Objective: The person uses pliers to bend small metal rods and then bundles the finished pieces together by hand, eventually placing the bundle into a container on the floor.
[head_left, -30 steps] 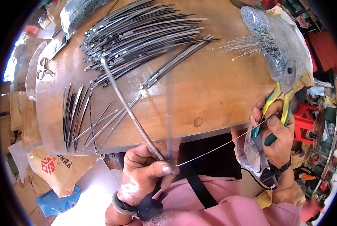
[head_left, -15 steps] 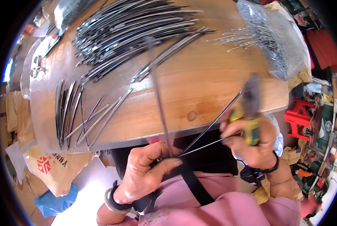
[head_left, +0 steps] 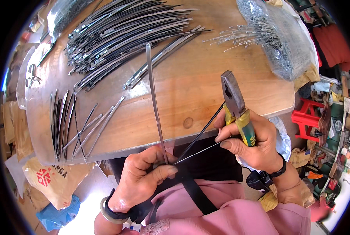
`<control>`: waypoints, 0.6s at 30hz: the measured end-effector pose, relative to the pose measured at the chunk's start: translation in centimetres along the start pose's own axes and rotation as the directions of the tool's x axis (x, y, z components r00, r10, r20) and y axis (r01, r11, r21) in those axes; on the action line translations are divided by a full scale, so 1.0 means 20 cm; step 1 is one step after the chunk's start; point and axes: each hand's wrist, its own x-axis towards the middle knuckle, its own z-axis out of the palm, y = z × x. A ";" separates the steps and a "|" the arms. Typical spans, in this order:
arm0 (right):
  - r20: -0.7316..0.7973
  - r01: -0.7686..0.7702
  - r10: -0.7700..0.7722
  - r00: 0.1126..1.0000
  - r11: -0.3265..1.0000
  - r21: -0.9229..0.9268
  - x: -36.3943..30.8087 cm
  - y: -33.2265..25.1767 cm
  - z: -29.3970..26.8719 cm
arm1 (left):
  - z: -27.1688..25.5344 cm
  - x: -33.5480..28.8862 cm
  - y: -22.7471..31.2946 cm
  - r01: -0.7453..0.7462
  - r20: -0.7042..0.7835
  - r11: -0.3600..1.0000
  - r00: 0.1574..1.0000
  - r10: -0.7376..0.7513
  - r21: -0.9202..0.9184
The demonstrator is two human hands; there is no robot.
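My left hand (head_left: 141, 178) is closed, pinching the lower end of a long flat grey metal strip (head_left: 153, 98) that points up over the table's front edge. From the same pinch a thin black rod or cable (head_left: 202, 131) slants up right toward the pliers, alongside a fine silvery wire (head_left: 198, 152). Green-and-yellow-handled pliers (head_left: 234, 96) rest in my right hand (head_left: 261, 145), jaws pointing up. The wire's far end lies between my right thumb and finger. Whether the black piece touches the pliers or is held by the right fingers, I cannot tell.
On the wooden table (head_left: 222, 62) lies a big pile of dark strips (head_left: 124, 35), with a smaller group (head_left: 61, 125) at the left. A plastic bag of looped wires (head_left: 280, 43) sits back right. Scissors (head_left: 33, 76) lie far left. A red stool (head_left: 306, 119) stands right.
The pliers and my right hand have shifted left and slowed from a blur. My left hand has moved slightly left and down, keeping hold of the strip.
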 end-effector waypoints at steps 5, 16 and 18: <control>0.013 0.138 -0.147 0.989 0.888 -0.439 0.04 -0.12 0.02 | 0.00 0.00 0.01 0.102 0.032 0.995 0.994 -0.102 0.025; 0.218 0.364 -0.292 0.931 0.727 -0.582 0.09 -0.01 0.05 | 0.00 -0.01 0.00 0.114 0.082 0.993 0.990 -0.115 0.014; 0.218 0.368 -0.297 0.930 0.721 -0.587 0.08 0.00 0.05 | -0.02 0.00 0.00 0.135 0.122 0.990 0.983 -0.140 0.049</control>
